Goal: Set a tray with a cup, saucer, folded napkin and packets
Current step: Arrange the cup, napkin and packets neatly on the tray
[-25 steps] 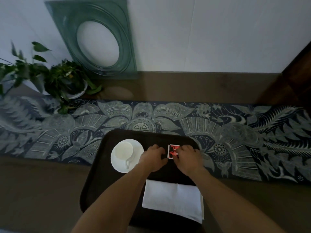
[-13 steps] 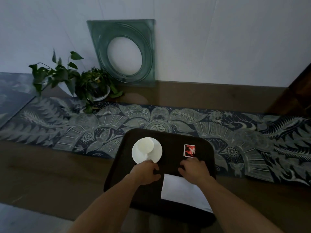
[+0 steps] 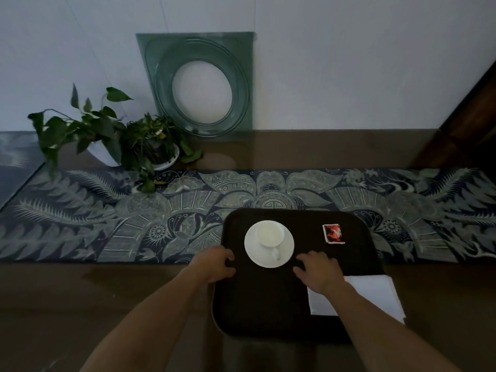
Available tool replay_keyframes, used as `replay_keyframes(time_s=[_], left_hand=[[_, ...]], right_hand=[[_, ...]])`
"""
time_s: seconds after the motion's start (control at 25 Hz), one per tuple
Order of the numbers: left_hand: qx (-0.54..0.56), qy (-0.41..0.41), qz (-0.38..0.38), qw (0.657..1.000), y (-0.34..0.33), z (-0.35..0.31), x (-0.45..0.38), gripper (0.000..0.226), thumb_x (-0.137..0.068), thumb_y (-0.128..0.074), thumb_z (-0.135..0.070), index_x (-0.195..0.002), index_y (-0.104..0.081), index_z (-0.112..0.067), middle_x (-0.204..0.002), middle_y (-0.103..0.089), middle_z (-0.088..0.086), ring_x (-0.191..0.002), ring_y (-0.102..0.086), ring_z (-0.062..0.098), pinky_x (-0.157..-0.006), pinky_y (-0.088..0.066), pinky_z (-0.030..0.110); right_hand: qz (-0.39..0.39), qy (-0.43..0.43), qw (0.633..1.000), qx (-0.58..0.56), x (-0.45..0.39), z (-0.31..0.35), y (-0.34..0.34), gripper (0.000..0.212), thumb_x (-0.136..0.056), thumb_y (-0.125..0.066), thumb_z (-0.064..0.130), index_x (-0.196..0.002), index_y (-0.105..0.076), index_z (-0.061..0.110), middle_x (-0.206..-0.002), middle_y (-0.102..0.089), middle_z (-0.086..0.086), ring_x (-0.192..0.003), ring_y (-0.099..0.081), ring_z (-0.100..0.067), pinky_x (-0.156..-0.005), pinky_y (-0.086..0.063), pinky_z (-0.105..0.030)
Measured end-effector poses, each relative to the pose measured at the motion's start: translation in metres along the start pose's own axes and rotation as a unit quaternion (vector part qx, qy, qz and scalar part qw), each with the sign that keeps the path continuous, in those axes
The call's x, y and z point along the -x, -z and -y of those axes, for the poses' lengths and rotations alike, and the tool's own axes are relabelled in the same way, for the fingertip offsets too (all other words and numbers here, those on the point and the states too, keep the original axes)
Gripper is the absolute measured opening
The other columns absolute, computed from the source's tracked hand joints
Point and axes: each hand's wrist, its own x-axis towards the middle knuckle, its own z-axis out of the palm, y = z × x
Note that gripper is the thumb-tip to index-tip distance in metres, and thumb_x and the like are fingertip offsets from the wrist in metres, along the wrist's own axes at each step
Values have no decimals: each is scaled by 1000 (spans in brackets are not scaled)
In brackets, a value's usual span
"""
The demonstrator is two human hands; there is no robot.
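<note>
A dark tray [image 3: 265, 304] lies on the table, its far half on a patterned runner. On its left part a white cup [image 3: 269, 232] stands on a white saucer [image 3: 251, 249], the handle towards me. A red packet [image 3: 333, 233] lies at the tray's far right. A folded white napkin [image 3: 375, 296] lies at the near right, over the tray's right rim. My left hand [image 3: 213, 265] curls round the tray's left rim. My right hand [image 3: 318, 273] rests on the tray just right of the saucer, its fingers loosely bent and holding nothing.
A blue-and-white patterned runner [image 3: 107, 218] crosses the brown table. Two potted plants [image 3: 139, 146] stand at the far left. A green glass panel with a round opening [image 3: 201, 84] leans on the wall. Dark wood [image 3: 475, 116] rises at the right.
Both hands let go of the red packet and drew back towards me. The left hand moved to the tray's left rim, the right hand beside the saucer. The view shifted left.
</note>
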Motion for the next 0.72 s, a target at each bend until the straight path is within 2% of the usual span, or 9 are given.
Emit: replay_keyframes(time_s=[0.2,0.44,0.6,0.72], left_hand=[[-28,-58,5,998,19,19,-30,51,-84,-62,-47,-131,-51,-31,-127,-53,2,-114,-51,19,-95,-46,40],[-101,-122,-19,987,38,2,-64,70,-81,-66,-47,-143,-37,-35,-141,-45,1,-130,-39,24,-107,-35,46],[-134,-133,11,982,41,-16,-92,92,-79,-71,-44,-152,-18,-25,-152,-31,4,-139,-24,27,-113,-26,50],[-164,-161,27,973,44,-21,-107,97,-77,-74,-42,-152,-17,-18,-150,-33,7,-138,-26,27,-112,-28,49]], right_hand=[[-7,-37,999,21,-4,18,-2,55,-91,-47,53,-140,-40,27,-136,-50,-3,-126,-44,-25,-102,-37,-48],[-27,-54,998,10,-24,31,-2,80,-85,-53,62,-149,-23,24,-145,-41,-5,-132,-38,-27,-105,-34,-49],[-22,-85,995,-37,-39,36,-13,95,-78,-58,67,-150,-18,20,-146,-39,-6,-131,-39,-28,-107,-33,-50],[-37,-78,995,-42,-46,35,-17,97,-77,-61,66,-150,-20,16,-144,-40,-8,-132,-38,-26,-107,-33,-46]])
